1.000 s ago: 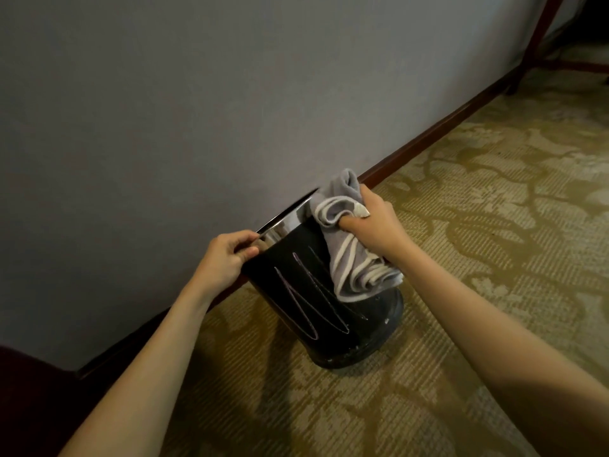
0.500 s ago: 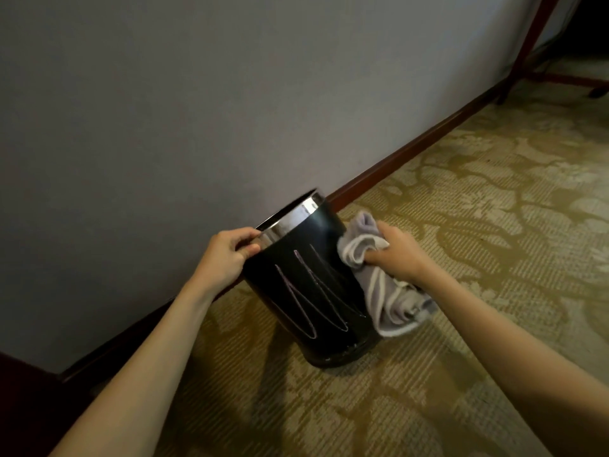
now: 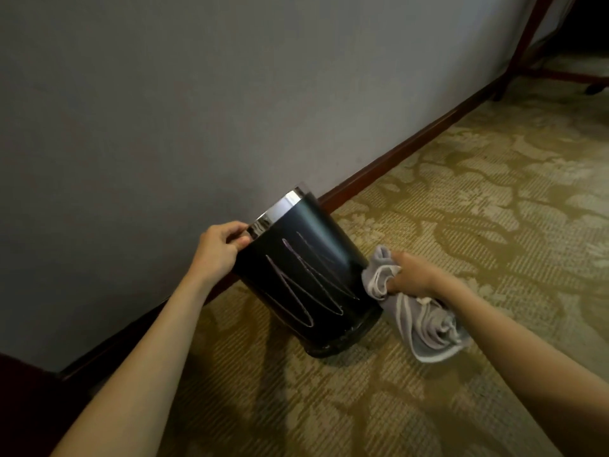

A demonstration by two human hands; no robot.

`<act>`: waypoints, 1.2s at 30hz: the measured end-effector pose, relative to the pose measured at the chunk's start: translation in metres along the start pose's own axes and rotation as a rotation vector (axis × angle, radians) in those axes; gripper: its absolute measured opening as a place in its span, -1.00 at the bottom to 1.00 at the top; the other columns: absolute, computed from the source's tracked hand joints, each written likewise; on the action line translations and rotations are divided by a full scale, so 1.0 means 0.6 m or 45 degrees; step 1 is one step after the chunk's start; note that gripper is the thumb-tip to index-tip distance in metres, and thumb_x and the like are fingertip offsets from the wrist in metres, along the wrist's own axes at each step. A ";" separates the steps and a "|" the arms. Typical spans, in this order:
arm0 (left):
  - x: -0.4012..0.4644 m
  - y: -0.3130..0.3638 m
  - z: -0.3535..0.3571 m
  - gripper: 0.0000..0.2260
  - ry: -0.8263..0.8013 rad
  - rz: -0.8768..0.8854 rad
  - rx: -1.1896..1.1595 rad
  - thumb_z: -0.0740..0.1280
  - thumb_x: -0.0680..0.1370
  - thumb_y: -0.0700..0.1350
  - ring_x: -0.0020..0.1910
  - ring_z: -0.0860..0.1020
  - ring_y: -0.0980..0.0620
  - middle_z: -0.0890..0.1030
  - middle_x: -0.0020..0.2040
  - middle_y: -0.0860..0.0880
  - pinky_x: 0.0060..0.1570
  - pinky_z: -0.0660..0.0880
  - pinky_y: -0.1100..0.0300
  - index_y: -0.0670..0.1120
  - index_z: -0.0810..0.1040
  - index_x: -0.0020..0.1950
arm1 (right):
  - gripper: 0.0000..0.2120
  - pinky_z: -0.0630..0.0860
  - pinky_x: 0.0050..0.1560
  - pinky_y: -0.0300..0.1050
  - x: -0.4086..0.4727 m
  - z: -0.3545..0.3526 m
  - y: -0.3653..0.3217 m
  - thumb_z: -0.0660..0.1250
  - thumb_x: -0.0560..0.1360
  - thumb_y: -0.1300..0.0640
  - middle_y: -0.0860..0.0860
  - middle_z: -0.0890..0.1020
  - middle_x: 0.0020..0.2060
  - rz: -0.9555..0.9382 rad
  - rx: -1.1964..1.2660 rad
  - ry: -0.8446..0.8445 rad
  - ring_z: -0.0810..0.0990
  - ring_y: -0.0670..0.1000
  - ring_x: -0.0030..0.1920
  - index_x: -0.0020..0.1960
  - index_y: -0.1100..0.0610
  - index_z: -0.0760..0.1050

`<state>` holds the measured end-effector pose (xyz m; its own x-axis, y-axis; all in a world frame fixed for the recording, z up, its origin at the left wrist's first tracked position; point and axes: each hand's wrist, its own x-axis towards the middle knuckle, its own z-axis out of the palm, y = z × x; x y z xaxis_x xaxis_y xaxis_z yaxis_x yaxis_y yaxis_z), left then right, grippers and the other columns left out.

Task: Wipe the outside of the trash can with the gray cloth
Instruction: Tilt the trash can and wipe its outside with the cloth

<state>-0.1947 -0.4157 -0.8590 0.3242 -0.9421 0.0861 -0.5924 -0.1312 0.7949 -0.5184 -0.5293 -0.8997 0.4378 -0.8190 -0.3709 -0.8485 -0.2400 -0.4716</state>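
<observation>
Trash can (image 3: 306, 278), black with a pale scribble, stands tilted on the carpet (image 3: 461, 199) at centre. Right hand (image 3: 412, 275) at 3 o'clock bunches the gray cloth (image 3: 425, 321) against its lower side. Left hand (image 3: 219, 249) at 9 o'clock pinches the chrome rim (image 3: 273, 214). Beyond at 12, the wall (image 3: 197, 94).
</observation>
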 end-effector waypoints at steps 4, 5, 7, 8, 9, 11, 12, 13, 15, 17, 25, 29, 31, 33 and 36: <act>-0.005 0.011 0.007 -0.70 -0.019 0.005 -0.006 0.32 0.56 -0.22 -0.15 0.60 0.30 0.65 -0.22 0.23 -0.20 0.38 0.38 0.20 0.63 -0.17 | -0.77 0.52 -0.22 0.02 -0.004 -0.002 -0.001 0.35 0.31 0.10 0.05 0.57 -0.20 -0.025 -0.203 0.084 0.58 0.10 -0.18 -0.08 0.07 0.38; -0.005 0.018 0.012 -0.70 -0.022 0.023 -0.003 0.33 0.55 -0.23 -0.17 0.60 0.31 0.65 -0.25 0.22 -0.22 0.38 0.41 0.18 0.62 -0.17 | -0.77 0.53 -0.22 0.02 -0.006 -0.005 -0.013 0.36 0.32 0.09 0.04 0.57 -0.19 -0.083 -0.197 0.166 0.57 0.09 -0.19 -0.06 0.07 0.39; -0.006 0.037 0.025 -0.71 -0.027 0.066 0.012 0.34 0.54 -0.26 -0.19 0.59 0.29 0.63 -0.27 0.19 -0.21 0.39 0.40 0.15 0.61 -0.16 | -0.79 0.49 -0.29 -0.02 -0.010 -0.016 -0.047 0.37 0.35 0.09 0.01 0.57 -0.22 -0.260 0.025 0.332 0.56 0.07 -0.21 -0.06 0.05 0.42; -0.006 0.047 0.033 -0.73 -0.035 0.087 0.022 0.34 0.54 -0.27 -0.18 0.58 0.26 0.63 -0.25 0.17 -0.19 0.39 0.38 0.11 0.62 -0.13 | -0.80 0.47 -0.31 -0.05 -0.012 -0.024 -0.069 0.37 0.36 0.09 0.00 0.58 -0.23 -0.341 0.145 0.408 0.56 0.06 -0.22 -0.05 0.04 0.41; -0.007 0.057 0.042 -0.78 -0.043 0.105 0.036 0.34 0.54 -0.28 -0.16 0.58 0.21 0.62 -0.24 0.16 -0.17 0.39 0.37 0.05 0.64 -0.10 | -0.79 0.48 -0.32 -0.05 -0.014 -0.031 -0.092 0.36 0.37 0.07 0.01 0.59 -0.22 -0.402 0.242 0.475 0.57 0.06 -0.23 -0.03 0.04 0.41; -0.008 0.075 0.057 -0.84 -0.037 0.115 0.068 0.33 0.55 -0.29 -0.14 0.55 0.15 0.59 -0.24 0.15 -0.19 0.37 0.39 -0.07 0.65 -0.02 | -0.77 0.51 -0.30 0.03 -0.017 -0.041 -0.131 0.34 0.39 0.04 0.05 0.60 -0.21 -0.464 0.382 0.578 0.58 0.08 -0.24 -0.01 0.06 0.39; -0.007 0.080 0.061 -0.85 -0.028 0.106 0.074 0.32 0.55 -0.29 -0.13 0.55 0.13 0.58 -0.24 0.14 -0.20 0.36 0.39 -0.10 0.65 0.01 | -0.77 0.51 -0.30 0.05 -0.018 -0.042 -0.142 0.33 0.39 0.03 0.07 0.59 -0.22 -0.461 0.421 0.613 0.57 0.09 -0.25 -0.02 0.05 0.37; -0.005 0.082 0.064 -0.85 -0.017 0.089 0.075 0.32 0.56 -0.29 -0.11 0.55 0.11 0.59 -0.22 0.11 -0.19 0.36 0.37 -0.12 0.65 0.03 | -0.77 0.51 -0.29 0.05 -0.018 -0.041 -0.148 0.31 0.39 0.03 0.07 0.59 -0.21 -0.442 0.439 0.625 0.57 0.09 -0.25 0.00 0.04 0.37; -0.001 0.081 0.064 -0.84 0.004 0.048 0.068 0.31 0.56 -0.28 -0.06 0.57 0.07 0.63 -0.15 0.02 -0.11 0.40 0.27 -0.14 0.65 0.08 | -0.73 0.53 -0.25 0.02 -0.018 -0.039 -0.147 0.31 0.40 0.03 0.04 0.60 -0.17 -0.385 0.463 0.576 0.57 0.06 -0.22 0.08 0.00 0.39; 0.003 0.074 0.058 -0.83 0.040 0.019 0.067 0.33 0.55 -0.27 -0.04 0.58 0.04 0.66 -0.11 -0.03 -0.06 0.38 0.23 -0.13 0.66 0.07 | -0.68 0.53 -0.24 -0.02 -0.016 -0.035 -0.136 0.33 0.40 0.06 0.02 0.61 -0.15 -0.336 0.369 0.501 0.58 0.06 -0.20 0.13 0.02 0.41; 0.005 0.014 0.009 -0.79 0.080 -0.153 -0.037 0.33 0.55 -0.22 -0.01 0.61 -0.01 0.66 -0.12 0.04 -0.01 0.46 0.09 0.09 0.65 -0.09 | -0.72 0.47 -0.29 -0.08 -0.013 -0.005 -0.037 0.33 0.36 0.12 0.07 0.57 -0.15 0.073 -0.191 0.062 0.58 0.10 -0.18 0.06 0.10 0.41; -0.007 0.019 0.014 -0.78 0.085 -0.137 -0.049 0.32 0.56 -0.21 -0.09 0.61 0.10 0.66 -0.16 0.08 -0.21 0.40 0.27 0.11 0.63 -0.13 | -0.71 0.44 -0.28 -0.05 -0.014 0.000 -0.037 0.31 0.38 0.09 0.06 0.56 -0.13 -0.003 -0.315 0.200 0.55 0.12 -0.17 0.08 0.04 0.37; -0.010 0.034 0.025 -0.81 0.088 -0.098 -0.031 0.33 0.56 -0.23 -0.09 0.60 0.11 0.66 -0.14 0.08 -0.22 0.40 0.30 0.05 0.65 -0.07 | -0.76 0.42 -0.27 -0.05 -0.015 -0.005 -0.060 0.32 0.39 0.08 0.07 0.55 -0.14 -0.152 -0.252 0.318 0.55 0.15 -0.15 0.01 0.05 0.33; -0.012 0.054 0.042 -0.85 0.086 -0.037 -0.002 0.34 0.54 -0.25 -0.08 0.61 0.07 0.67 -0.13 0.02 -0.15 0.46 0.25 -0.06 0.66 -0.01 | -0.78 0.41 -0.32 -0.06 -0.018 -0.015 -0.095 0.33 0.40 0.08 0.06 0.56 -0.18 -0.314 -0.094 0.423 0.56 0.15 -0.18 -0.05 0.05 0.31; -0.012 0.084 0.072 -0.84 0.072 0.027 0.046 0.35 0.52 -0.28 -0.07 0.60 0.05 0.67 -0.12 -0.03 -0.09 0.43 0.22 -0.13 0.67 0.03 | -0.76 0.46 -0.36 0.00 -0.024 -0.029 -0.149 0.32 0.42 0.04 0.06 0.56 -0.26 -0.485 0.122 0.602 0.55 0.17 -0.26 -0.09 0.04 0.26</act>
<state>-0.2589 -0.4290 -0.8453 0.3518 -0.9260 0.1369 -0.6252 -0.1236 0.7706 -0.4540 -0.5049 -0.8383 0.5066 -0.8329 0.2227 -0.6184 -0.5310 -0.5793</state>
